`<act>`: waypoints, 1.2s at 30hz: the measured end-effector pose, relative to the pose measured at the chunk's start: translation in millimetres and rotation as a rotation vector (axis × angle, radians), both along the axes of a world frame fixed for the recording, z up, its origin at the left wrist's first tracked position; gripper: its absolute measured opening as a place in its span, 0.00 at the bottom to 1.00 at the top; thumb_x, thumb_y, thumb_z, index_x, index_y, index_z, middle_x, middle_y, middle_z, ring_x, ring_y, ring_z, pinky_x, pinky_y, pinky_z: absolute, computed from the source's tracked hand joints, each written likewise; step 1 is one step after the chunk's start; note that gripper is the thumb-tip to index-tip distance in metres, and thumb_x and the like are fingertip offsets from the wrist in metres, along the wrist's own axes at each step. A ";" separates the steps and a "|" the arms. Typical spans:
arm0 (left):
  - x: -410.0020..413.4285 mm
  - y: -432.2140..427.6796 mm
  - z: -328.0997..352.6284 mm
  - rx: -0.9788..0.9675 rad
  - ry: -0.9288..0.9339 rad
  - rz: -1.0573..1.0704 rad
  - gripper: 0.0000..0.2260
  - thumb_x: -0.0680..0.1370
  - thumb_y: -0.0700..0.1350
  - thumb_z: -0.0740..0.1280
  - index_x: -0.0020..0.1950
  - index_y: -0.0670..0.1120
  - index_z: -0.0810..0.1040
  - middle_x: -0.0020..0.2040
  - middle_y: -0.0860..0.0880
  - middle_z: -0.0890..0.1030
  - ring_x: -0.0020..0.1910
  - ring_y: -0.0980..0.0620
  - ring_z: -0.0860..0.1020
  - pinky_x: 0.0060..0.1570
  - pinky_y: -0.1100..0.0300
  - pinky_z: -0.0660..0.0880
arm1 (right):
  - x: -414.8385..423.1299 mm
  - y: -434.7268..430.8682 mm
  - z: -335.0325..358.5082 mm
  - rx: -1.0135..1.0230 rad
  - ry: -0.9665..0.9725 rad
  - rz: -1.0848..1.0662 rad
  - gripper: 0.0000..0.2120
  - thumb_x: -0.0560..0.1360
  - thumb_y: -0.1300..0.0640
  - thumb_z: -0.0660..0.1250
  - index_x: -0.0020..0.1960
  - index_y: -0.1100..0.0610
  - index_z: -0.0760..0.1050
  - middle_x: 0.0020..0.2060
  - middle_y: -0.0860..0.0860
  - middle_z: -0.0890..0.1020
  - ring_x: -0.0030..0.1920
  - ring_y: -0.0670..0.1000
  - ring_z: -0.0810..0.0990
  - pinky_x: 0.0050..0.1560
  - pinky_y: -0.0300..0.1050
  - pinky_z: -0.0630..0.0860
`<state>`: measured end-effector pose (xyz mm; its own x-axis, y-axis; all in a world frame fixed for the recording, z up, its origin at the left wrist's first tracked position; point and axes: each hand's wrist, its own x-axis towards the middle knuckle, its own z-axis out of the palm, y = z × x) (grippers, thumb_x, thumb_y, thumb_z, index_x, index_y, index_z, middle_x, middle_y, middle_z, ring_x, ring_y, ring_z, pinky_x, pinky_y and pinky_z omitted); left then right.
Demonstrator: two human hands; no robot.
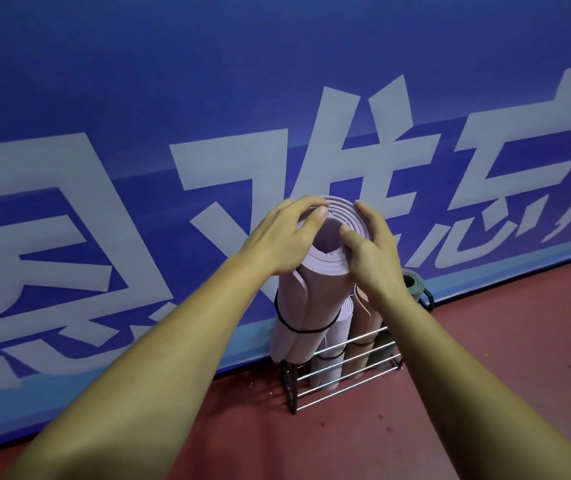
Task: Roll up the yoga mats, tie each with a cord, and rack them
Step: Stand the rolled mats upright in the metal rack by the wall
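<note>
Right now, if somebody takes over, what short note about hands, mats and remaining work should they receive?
The left hand and right hand both grip the top of the rolled lilac mat.
A black cord ties it.
Its lower end is at the left end of the rack; whether seated, I cannot tell.
Racked: second lilac mat, pink mat, grey mat.
To do: settle this mat, release.

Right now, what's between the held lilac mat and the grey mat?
Head view: between the held lilac mat and the grey mat stand a shorter lilac roll and a tan roll.
</note>
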<state>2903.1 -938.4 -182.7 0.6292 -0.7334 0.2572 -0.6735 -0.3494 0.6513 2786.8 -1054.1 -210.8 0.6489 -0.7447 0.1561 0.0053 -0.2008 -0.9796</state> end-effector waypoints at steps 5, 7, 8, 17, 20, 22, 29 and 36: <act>18.6 -34.4 3.6 -0.010 -0.031 0.008 0.18 0.83 0.61 0.53 0.67 0.60 0.74 0.65 0.53 0.77 0.64 0.54 0.75 0.64 0.51 0.73 | 20.4 -38.3 3.4 0.006 -0.005 0.019 0.22 0.79 0.58 0.66 0.72 0.47 0.71 0.64 0.42 0.77 0.64 0.45 0.77 0.69 0.51 0.74; 24.6 -48.1 6.4 -0.001 -0.032 0.018 0.18 0.83 0.61 0.53 0.67 0.59 0.74 0.65 0.53 0.77 0.63 0.54 0.75 0.64 0.51 0.73 | 26.2 -52.6 5.3 0.017 -0.004 0.029 0.22 0.79 0.58 0.66 0.72 0.47 0.72 0.63 0.42 0.77 0.63 0.45 0.77 0.68 0.50 0.74; 26.4 -54.4 7.7 0.000 -0.030 0.020 0.18 0.83 0.60 0.53 0.67 0.58 0.75 0.65 0.53 0.78 0.63 0.55 0.75 0.64 0.52 0.73 | 28.1 -58.9 6.9 0.025 0.003 0.030 0.22 0.79 0.58 0.66 0.72 0.47 0.72 0.63 0.42 0.77 0.63 0.45 0.77 0.68 0.50 0.74; 37.5 -105.7 16.6 -0.006 -0.029 0.025 0.21 0.80 0.64 0.50 0.63 0.58 0.76 0.62 0.55 0.80 0.60 0.55 0.77 0.61 0.50 0.75 | 37.7 -109.3 18.1 0.027 0.032 0.048 0.22 0.80 0.58 0.64 0.73 0.48 0.71 0.66 0.43 0.76 0.66 0.46 0.75 0.71 0.52 0.72; 40.0 -118.2 16.8 -0.023 -0.021 0.044 0.22 0.79 0.66 0.49 0.63 0.60 0.75 0.62 0.55 0.80 0.60 0.55 0.77 0.61 0.50 0.75 | 41.9 -123.1 22.3 0.014 0.036 0.060 0.23 0.80 0.59 0.64 0.74 0.49 0.70 0.68 0.44 0.75 0.67 0.46 0.74 0.71 0.51 0.72; 43.2 -124.9 17.2 -0.031 -0.019 0.065 0.20 0.80 0.64 0.50 0.64 0.59 0.75 0.62 0.54 0.79 0.61 0.54 0.77 0.61 0.52 0.74 | 48.1 -132.5 24.6 0.013 0.037 0.074 0.23 0.80 0.59 0.64 0.74 0.48 0.71 0.67 0.43 0.75 0.67 0.46 0.74 0.71 0.51 0.72; 58.4 -132.9 13.9 -0.035 0.002 0.172 0.16 0.85 0.57 0.54 0.65 0.55 0.76 0.61 0.55 0.80 0.59 0.56 0.76 0.61 0.55 0.74 | 80.6 -155.6 13.3 0.022 0.051 0.184 0.23 0.79 0.57 0.65 0.73 0.47 0.71 0.65 0.42 0.76 0.65 0.46 0.75 0.71 0.52 0.72; 63.4 -140.9 12.5 -0.025 0.023 0.298 0.17 0.83 0.59 0.54 0.64 0.56 0.77 0.62 0.55 0.80 0.60 0.55 0.77 0.62 0.51 0.74 | 104.9 -174.3 9.5 0.030 0.054 0.302 0.23 0.77 0.56 0.65 0.72 0.47 0.72 0.66 0.42 0.76 0.67 0.47 0.75 0.71 0.53 0.71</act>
<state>2966.6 -1079.3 -170.2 0.8219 -0.5090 0.2557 -0.5283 -0.5134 0.6762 2891.7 -1228.4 -201.3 0.8482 -0.5208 0.0966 0.0082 -0.1694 -0.9855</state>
